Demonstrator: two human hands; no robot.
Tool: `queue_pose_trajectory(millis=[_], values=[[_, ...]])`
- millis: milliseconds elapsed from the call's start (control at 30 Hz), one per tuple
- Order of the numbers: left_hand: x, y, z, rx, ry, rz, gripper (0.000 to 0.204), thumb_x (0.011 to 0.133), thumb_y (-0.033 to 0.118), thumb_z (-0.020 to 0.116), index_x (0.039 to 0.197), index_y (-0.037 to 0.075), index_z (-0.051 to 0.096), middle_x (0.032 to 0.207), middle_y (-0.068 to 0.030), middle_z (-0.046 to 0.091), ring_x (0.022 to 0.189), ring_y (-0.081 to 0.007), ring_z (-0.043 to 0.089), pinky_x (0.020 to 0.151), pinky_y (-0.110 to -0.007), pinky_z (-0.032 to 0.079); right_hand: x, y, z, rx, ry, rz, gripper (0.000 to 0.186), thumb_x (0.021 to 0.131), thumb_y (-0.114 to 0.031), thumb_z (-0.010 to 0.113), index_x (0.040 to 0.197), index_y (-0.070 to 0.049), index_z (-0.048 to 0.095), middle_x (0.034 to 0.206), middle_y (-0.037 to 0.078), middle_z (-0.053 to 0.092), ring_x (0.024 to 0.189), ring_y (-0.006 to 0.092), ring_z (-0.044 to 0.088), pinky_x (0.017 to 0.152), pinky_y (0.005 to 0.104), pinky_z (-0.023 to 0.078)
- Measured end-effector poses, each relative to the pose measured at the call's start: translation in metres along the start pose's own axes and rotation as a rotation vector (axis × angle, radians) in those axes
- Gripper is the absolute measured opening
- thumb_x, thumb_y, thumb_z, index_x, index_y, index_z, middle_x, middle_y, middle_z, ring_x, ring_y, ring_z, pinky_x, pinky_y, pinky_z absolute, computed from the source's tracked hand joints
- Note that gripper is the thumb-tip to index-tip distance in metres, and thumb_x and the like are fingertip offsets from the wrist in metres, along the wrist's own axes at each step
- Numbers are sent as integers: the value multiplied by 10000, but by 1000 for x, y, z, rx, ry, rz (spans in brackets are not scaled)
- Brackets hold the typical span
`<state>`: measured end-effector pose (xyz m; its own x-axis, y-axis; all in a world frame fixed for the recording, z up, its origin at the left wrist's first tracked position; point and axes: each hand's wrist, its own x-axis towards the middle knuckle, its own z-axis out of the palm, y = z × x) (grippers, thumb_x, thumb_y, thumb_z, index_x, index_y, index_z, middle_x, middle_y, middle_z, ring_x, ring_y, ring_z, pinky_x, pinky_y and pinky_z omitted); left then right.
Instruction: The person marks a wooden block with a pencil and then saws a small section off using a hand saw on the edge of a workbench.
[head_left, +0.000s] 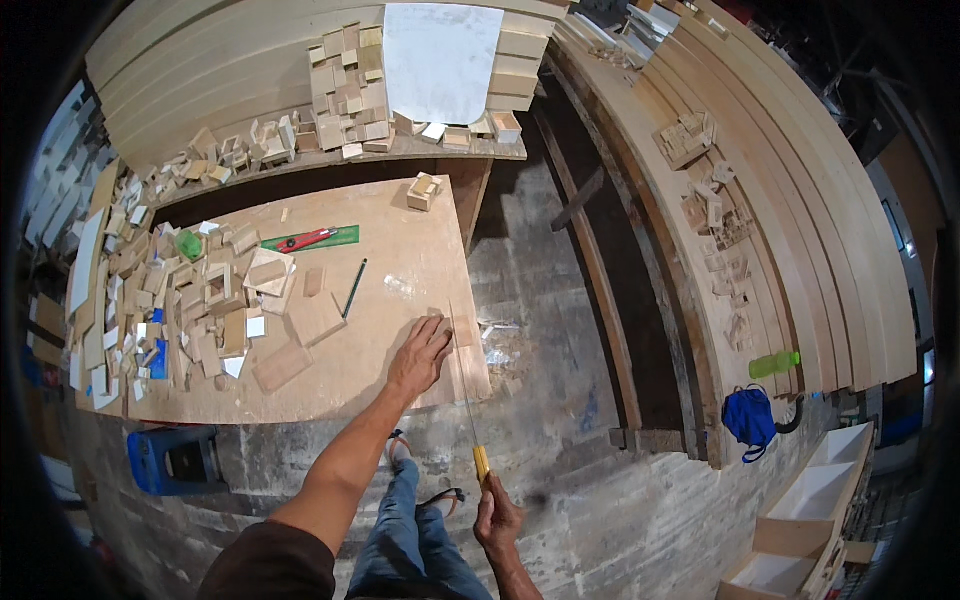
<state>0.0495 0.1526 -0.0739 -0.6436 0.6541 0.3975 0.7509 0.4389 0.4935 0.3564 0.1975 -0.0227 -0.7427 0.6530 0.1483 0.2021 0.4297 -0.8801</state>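
Observation:
My left hand (pixel 420 355) rests at the bench's right edge, fingers apart and slightly bent, on or beside a thin, pale wood piece (pixel 460 330). My right hand (pixel 497 515) is closed round the yellow handle (pixel 482 465) of a saw, whose long thin blade (pixel 466 405) runs up along that edge by the wood piece. Left of my hands on the plywood bench (pixel 400 250) lie a dark pencil (pixel 355 288), loose wood rectangles (pixel 315 318), a green ruler (pixel 347 235) and a red utility knife (pixel 298 242).
Piled wood blocks (pixel 215 300) cover the bench's left. A shelf (pixel 470 152) with blocks stands behind. At right, a long rack (pixel 820 230) holds boards, a green bottle (pixel 774 363) and a blue bag (pixel 748 423). A blue stool (pixel 160 458) and wooden boxes (pixel 800 510) flank me.

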Motion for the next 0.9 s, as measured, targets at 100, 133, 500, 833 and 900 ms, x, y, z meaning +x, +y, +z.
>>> queue_pose_trajectory(millis=[100, 133, 500, 833, 900], values=[[7, 1, -3, -37, -1, 21, 302, 915, 81, 671, 1204, -7, 655, 1366, -212, 556, 1304, -391, 505, 1078, -442, 471, 29, -13, 1, -13, -53, 100, 363, 997, -30, 583, 1353, 14, 640, 964, 213, 765, 743, 139, 716, 670, 266, 548], [7, 5, -2, -63, -6, 17, 304, 914, 82, 672, 1203, -9, 654, 1366, -218, 555, 1304, -394, 506, 1084, -442, 468, 62, -23, 12, -16, -84, 142, 381, 989, -27, 592, 1367, -2, 633, 1003, 230, 760, 757, 156, 737, 660, 279, 559], [5, 7, -2, -42, -34, -39, 309, 919, 107, 672, 1216, 22, 662, 1382, -196, 552, 1303, -380, 507, 1080, -437, 476, 57, -15, 16, -27, -66, 70, 391, 987, -26, 571, 1373, 2, 631, 914, 190, 767, 676, 151, 707, 637, 270, 539], [0, -1, 2, -22, -25, -26, 321, 925, 95, 657, 1236, 13, 660, 1395, -196, 547, 1316, -384, 496, 1100, -440, 461, 16, -13, 1, -11, -58, 55, 396, 984, -10, 571, 1377, 16, 618, 995, 241, 757, 770, 140, 732, 662, 273, 553], [1, 2, 2, -27, -36, -53, 321, 927, 90, 654, 1238, 13, 657, 1399, -199, 547, 1320, -387, 493, 1108, -440, 455, 65, -32, 21, -28, -162, 243, 398, 978, 4, 567, 1372, 19, 621, 1070, 269, 745, 837, 152, 753, 696, 271, 564]])
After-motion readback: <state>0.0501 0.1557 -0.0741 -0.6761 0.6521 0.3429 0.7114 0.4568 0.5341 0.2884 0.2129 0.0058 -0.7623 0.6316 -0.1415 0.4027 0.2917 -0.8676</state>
